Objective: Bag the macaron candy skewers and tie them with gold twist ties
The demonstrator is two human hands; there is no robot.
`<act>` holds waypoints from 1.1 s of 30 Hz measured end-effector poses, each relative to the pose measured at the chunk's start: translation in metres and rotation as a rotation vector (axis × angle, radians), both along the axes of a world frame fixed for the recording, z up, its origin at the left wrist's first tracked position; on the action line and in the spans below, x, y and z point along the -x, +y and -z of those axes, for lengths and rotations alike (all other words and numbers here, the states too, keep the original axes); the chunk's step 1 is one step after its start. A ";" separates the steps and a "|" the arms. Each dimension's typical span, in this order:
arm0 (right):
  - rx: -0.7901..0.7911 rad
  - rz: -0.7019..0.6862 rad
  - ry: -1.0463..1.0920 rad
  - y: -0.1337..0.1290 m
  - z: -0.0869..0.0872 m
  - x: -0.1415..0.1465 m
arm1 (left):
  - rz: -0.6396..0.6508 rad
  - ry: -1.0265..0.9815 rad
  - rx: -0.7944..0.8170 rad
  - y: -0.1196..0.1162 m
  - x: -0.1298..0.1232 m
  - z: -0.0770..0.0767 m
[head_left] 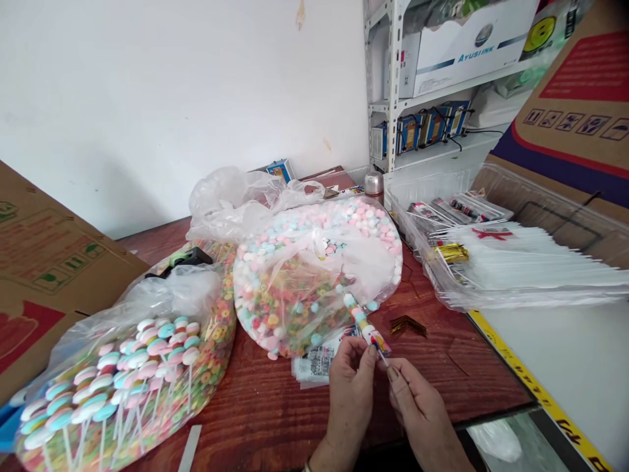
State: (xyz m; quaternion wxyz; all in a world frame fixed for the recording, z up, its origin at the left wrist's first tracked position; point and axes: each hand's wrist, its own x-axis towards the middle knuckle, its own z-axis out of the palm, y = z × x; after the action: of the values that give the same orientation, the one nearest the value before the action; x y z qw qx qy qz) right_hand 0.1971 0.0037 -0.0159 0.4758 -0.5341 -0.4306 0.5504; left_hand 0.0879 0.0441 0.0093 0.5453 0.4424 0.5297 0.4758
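A skewer of pastel candies (360, 317) slants up and left over the table, with a small colourful wrapper at its lower end. My left hand (350, 387) pinches it just below that wrapper. On the thin white stick beneath, my right hand (417, 403) is closed, thumb against forefinger. Just behind my hands lies a large clear bag of pastel candies (363, 226), with colourful ring-shaped pieces (289, 301) in front. Clear printed sleeves (317, 367) lie flat left of my left hand. Gold twist ties (407, 325) rest to the right of the skewer.
Finished candy skewers (142, 357) lie on a bag of rings at the left, beside a cardboard box (54, 262). At the right, a clear plastic tray (452, 305) holds white sticks and gold ties. Metal shelves (393, 85) stand behind. A bottle (374, 186) stands at the back.
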 end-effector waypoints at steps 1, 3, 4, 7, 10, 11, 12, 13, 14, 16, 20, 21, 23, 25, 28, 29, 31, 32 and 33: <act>0.008 0.018 0.010 0.000 0.001 0.000 | 0.037 0.011 -0.011 -0.001 0.001 -0.002; 0.006 0.059 0.049 0.002 0.004 -0.001 | 0.121 0.010 -0.036 -0.003 0.003 -0.004; 0.001 0.074 0.073 0.003 0.005 -0.001 | 0.147 -0.017 -0.037 -0.004 0.003 -0.005; 0.015 0.081 0.144 0.006 0.005 -0.001 | 0.118 -0.233 0.036 -0.004 0.002 -0.006; 0.034 0.016 0.213 0.003 0.004 0.002 | 0.060 -0.427 0.158 -0.003 -0.001 -0.004; 0.035 -0.006 0.233 0.002 0.005 0.004 | 0.056 -0.451 0.186 -0.003 -0.002 -0.003; 0.039 -0.022 0.247 0.001 0.005 0.005 | 0.048 -0.462 0.202 -0.003 -0.004 -0.001; 0.044 -0.027 0.253 0.000 0.005 0.006 | 0.033 -0.461 0.208 -0.003 -0.005 0.000; 0.048 -0.017 0.242 0.000 0.006 0.007 | 0.008 -0.451 0.200 -0.004 -0.006 0.002; 0.032 0.036 0.177 0.001 0.006 0.006 | -0.046 -0.395 0.169 -0.005 -0.008 0.003; -0.028 0.137 0.013 0.010 0.004 0.002 | 0.017 -0.069 0.026 -0.006 -0.007 0.000; -0.018 0.149 -0.007 0.012 0.003 0.001 | 0.038 0.035 -0.021 -0.006 -0.006 -0.001; 0.003 0.158 -0.029 0.017 0.004 -0.001 | 0.047 0.188 -0.091 -0.006 -0.004 -0.003; -0.007 0.160 -0.035 0.020 0.005 -0.002 | 0.056 0.219 -0.095 -0.006 -0.002 -0.003; -0.036 0.161 0.054 0.021 0.008 -0.001 | 0.098 0.162 -0.048 -0.004 0.000 -0.002; -0.032 0.167 0.116 0.021 0.009 0.000 | 0.113 0.146 -0.030 -0.003 0.001 -0.003; -0.008 0.167 0.230 0.019 0.010 0.003 | 0.113 0.096 0.020 0.000 0.001 -0.004; 0.007 0.163 0.271 0.019 0.011 0.004 | 0.099 0.049 0.057 0.001 0.001 -0.005; 0.024 0.155 0.305 0.018 0.012 0.006 | 0.080 -0.008 0.092 0.001 0.001 -0.006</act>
State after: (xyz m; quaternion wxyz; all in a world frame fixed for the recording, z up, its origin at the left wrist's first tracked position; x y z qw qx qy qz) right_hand 0.1907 0.0217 -0.0274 0.5704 -0.4817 -0.3042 0.5917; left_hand 0.0871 0.0455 0.0150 0.5858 0.4359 0.5308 0.4302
